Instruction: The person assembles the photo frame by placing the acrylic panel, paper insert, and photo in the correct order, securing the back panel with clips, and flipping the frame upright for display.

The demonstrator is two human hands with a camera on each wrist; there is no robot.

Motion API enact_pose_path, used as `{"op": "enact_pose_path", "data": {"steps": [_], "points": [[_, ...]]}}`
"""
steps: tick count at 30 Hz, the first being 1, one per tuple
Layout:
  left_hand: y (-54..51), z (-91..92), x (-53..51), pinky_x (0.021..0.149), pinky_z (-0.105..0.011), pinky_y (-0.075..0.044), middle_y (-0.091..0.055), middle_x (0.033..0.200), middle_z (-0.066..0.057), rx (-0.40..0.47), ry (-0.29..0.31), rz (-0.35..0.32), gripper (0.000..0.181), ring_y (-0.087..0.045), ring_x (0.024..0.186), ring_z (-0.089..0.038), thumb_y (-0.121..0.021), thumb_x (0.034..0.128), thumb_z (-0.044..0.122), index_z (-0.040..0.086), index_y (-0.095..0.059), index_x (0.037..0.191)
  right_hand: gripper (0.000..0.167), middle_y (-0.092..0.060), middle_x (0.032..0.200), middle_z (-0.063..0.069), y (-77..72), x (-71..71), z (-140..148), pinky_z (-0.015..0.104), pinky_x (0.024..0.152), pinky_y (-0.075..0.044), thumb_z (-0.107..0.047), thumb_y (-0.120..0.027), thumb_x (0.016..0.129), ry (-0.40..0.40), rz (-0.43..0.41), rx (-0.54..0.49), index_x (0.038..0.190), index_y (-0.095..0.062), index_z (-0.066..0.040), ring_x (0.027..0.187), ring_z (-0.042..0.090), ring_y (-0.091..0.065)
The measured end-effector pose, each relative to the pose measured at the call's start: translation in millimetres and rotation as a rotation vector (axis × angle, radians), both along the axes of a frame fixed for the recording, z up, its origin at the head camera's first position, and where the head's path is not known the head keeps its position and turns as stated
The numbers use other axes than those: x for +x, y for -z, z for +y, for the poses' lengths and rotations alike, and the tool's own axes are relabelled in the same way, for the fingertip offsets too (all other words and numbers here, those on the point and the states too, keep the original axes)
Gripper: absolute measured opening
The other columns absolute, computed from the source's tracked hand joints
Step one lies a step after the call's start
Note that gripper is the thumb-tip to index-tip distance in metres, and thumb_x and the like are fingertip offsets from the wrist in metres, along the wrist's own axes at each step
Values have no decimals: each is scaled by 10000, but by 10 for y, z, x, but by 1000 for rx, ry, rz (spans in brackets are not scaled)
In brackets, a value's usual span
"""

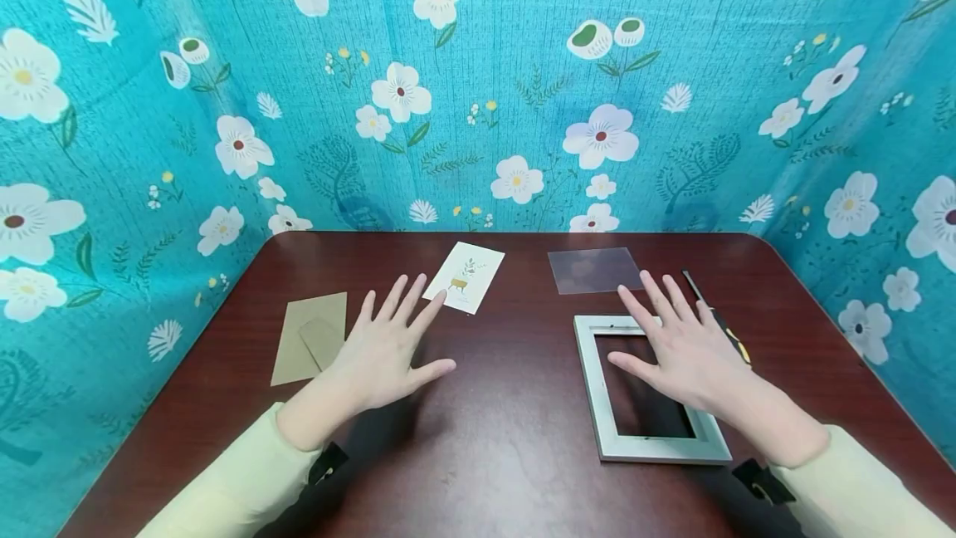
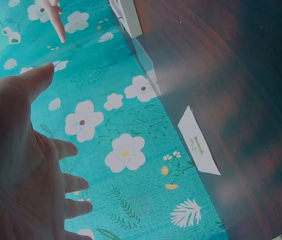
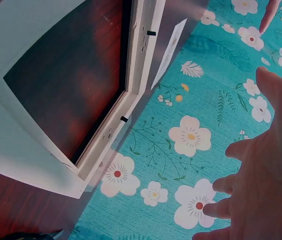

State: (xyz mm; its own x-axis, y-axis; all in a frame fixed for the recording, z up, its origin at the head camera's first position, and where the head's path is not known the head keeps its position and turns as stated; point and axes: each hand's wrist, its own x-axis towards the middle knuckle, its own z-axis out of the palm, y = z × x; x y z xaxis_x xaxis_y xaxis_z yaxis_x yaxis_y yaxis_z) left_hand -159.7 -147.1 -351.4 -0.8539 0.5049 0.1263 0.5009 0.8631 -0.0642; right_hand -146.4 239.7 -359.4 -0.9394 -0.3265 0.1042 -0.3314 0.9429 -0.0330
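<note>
Fingers spread, my left hand (image 1: 382,355) hovers over the table between a tan backing board (image 1: 297,343) and a white card (image 1: 478,268) with a small plant picture. It holds nothing. My right hand (image 1: 687,347), also spread and holding nothing, is above a pale picture frame (image 1: 593,388) and covers part of its right side. Small black tabs show on the inner edge of the frame (image 3: 143,65) in the right wrist view. Behind the frame lies a clear sheet (image 1: 593,271). A screwdriver (image 1: 728,330) with a black and yellow handle is partly hidden beyond the right hand.
The dark reddish table (image 1: 478,455) has rounded far corners. A blue flowered cloth (image 1: 478,106) hangs behind it and along both sides. The board carries a folded stand flap, partly behind my left hand.
</note>
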Motion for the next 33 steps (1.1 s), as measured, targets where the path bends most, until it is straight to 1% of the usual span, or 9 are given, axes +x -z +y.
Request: {"op": "enact_pose_path", "data": {"steps": [6,11,14,21,28,33], "points": [[22,0,-19,1079,-626,-163,-128,1605,-121,-2,4,9,869,-56,1461,-342,-426,886,723,179,-265,1544,924,-121,1578,230,-10,-22,11,720,1009,-164,-695,-495,871,-4,6,3,1540,-242,-111,1416,457,-82],[26,25,-38,1075,-627,-175,-151,1598,-139,-3,16,21,880,-99,1454,-359,-424,877,736,176,-280,1541,915,-129,1575,234,-17,-37,11,721,1003,-180,-692,-490,878,-3,1,6,1536,-252,-103,1409,465,-100],[37,54,-66,1076,-628,-167,-156,1597,-141,6,21,12,880,-109,1451,-361,-433,876,733,182,-272,1543,913,-140,1570,241,-8,-41,29,719,1003,-179,-682,-502,879,1,-1,4,1533,-258,-94,1404,472,-109],[74,134,-146,1083,-631,-138,-118,1606,-127,8,28,-25,879,-72,1458,-351,-447,883,714,195,-224,1556,921,-125,1570,252,7,-74,93,719,1004,-177,-685,-484,889,18,-32,21,1532,-248,-69,1400,486,-106],[105,254,-216,1084,-630,-130,-136,1604,-125,-17,54,-56,873,-72,1459,-346,-428,892,716,189,-219,1557,938,-134,1560,272,53,-129,162,727,985,-205,-694,-476,888,42,-44,31,1532,-236,-55,1388,510,-115],[170,383,-269,1086,-626,-126,-116,1608,-118,-39,72,-85,878,-68,1462,-334,-410,892,725,197,-200,1561,943,-149,1544,299,87,-151,208,728,960,-244,-691,-481,885,57,-49,43,1525,-243,-40,1386,513,-109]]}}
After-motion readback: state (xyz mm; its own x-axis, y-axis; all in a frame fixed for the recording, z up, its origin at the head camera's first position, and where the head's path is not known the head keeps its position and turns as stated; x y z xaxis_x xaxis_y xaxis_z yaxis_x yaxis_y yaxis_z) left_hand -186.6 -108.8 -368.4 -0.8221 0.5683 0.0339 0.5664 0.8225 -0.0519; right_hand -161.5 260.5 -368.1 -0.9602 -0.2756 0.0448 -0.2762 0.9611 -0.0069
